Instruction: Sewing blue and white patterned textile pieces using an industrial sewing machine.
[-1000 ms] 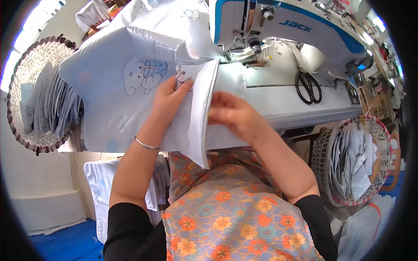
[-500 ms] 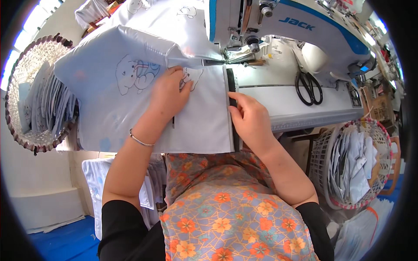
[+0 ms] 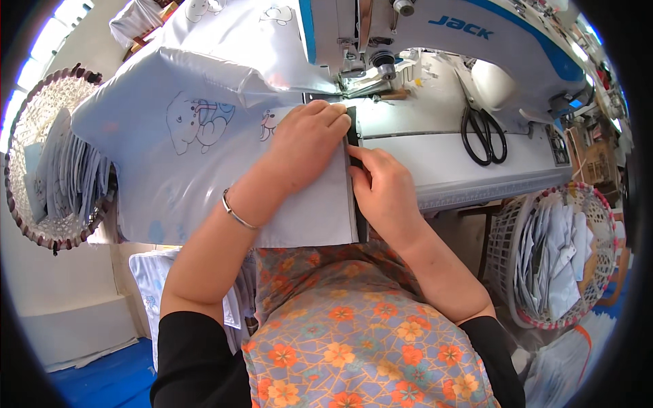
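A white fabric piece printed with cartoon bears lies over the sewing table, its right edge lined with a dark strip. My left hand presses flat on the fabric, fingertips close to the presser foot of the white and blue sewing machine. My right hand pinches the dark strip and the fabric edge just right of the left hand. A thin silver bangle sits on my left wrist.
Black scissors lie on the table to the right. A wicker basket with cut fabric pieces stands at the left, a white plastic basket with more pieces at the right. More white fabric hangs below the table.
The folded fabric flap was laid flat. Both hands have slid forward along the edge toward the presser foot, and the view has moved closer to the machine.
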`<state>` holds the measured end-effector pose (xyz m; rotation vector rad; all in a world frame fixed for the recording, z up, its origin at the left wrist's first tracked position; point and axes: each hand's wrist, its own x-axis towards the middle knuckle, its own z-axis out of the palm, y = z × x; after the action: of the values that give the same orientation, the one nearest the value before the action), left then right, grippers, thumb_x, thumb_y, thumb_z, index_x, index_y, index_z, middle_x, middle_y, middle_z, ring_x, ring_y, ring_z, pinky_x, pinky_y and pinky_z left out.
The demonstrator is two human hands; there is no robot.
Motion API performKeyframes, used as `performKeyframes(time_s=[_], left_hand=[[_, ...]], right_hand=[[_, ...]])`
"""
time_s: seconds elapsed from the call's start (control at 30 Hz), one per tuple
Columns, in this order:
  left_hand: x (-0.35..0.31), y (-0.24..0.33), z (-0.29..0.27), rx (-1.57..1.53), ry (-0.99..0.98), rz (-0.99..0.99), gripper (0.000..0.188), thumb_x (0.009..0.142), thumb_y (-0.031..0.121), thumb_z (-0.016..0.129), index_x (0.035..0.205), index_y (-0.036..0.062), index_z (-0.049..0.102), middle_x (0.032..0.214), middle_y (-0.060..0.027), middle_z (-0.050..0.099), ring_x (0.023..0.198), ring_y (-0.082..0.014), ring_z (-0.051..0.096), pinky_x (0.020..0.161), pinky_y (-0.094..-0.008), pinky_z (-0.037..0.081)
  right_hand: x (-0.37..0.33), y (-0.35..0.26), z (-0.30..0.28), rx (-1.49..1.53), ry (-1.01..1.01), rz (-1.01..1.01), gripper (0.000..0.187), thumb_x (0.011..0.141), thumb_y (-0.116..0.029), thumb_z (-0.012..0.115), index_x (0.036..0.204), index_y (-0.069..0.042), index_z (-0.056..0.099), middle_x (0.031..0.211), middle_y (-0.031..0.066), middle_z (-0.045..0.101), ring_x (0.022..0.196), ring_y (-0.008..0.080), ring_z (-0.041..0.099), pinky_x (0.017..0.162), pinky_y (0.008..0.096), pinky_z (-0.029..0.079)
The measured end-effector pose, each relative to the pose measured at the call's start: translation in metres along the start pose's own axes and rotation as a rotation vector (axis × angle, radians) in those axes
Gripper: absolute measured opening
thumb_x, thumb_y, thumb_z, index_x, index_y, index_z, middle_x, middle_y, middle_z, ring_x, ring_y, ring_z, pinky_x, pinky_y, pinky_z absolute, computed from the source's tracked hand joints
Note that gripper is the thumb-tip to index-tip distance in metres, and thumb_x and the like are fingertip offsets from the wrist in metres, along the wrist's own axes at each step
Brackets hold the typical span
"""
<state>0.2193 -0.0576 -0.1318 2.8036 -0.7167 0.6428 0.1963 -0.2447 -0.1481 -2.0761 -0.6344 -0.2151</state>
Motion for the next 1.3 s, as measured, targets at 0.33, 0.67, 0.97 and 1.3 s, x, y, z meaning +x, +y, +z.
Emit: performKeyframes(time_s=[0.33, 0.67, 0.97, 1.3], left_hand=[[-0.003, 0.012, 0.008, -0.045, 0.047, -0.019, 0.038, 0.085, 0.010, 0.064, 0.121, -0.0022, 0.068, 0.125, -0.0164, 0.067, 0.118, -0.0336, 0.061, 0.101, -0.0440, 0.050], [-0.006, 0.009, 0.006, -0.085, 0.055, -0.047, 0.035, 0.089, 0.017, 0.066, 0.121, 0.0024, 0.069, 0.129, -0.0133, 0.066, 0.121, -0.0318, 0.060, 0.103, -0.0455, 0.048], [-0.009, 0.003, 0.006, -0.058, 0.055, -0.069, 0.034, 0.088, 0.018, 0.067, 0.118, 0.0025, 0.068, 0.127, -0.0107, 0.066, 0.119, -0.0287, 0.060, 0.100, -0.0441, 0.048], [-0.003, -0.007, 0.010, -0.066, 0.097, -0.026, 0.032, 0.087, 0.017, 0.066, 0.115, 0.0027, 0.067, 0.122, -0.0095, 0.066, 0.116, -0.0285, 0.060, 0.098, -0.0439, 0.049]], right_hand=[[0.006, 0.002, -0.005, 0.070, -0.033, 0.090, 0.024, 0.088, 0.002, 0.067, 0.112, 0.001, 0.066, 0.090, 0.0178, 0.068, 0.076, 0.0310, 0.067, 0.070, 0.0381, 0.054], [0.051, 0.030, -0.023, -0.203, -0.084, -0.161, 0.028, 0.089, -0.003, 0.068, 0.116, -0.007, 0.069, 0.099, 0.0144, 0.064, 0.083, 0.0326, 0.068, 0.073, 0.0422, 0.056], [0.072, 0.041, -0.007, -0.491, -0.193, -0.256, 0.028, 0.090, -0.013, 0.063, 0.117, -0.010, 0.069, 0.098, 0.0139, 0.063, 0.086, 0.0331, 0.068, 0.073, 0.0444, 0.058], [0.080, 0.049, -0.002, -0.459, -0.155, -0.313, 0.021, 0.090, -0.014, 0.063, 0.109, -0.009, 0.068, 0.093, 0.0151, 0.066, 0.077, 0.0343, 0.069, 0.067, 0.0451, 0.058]])
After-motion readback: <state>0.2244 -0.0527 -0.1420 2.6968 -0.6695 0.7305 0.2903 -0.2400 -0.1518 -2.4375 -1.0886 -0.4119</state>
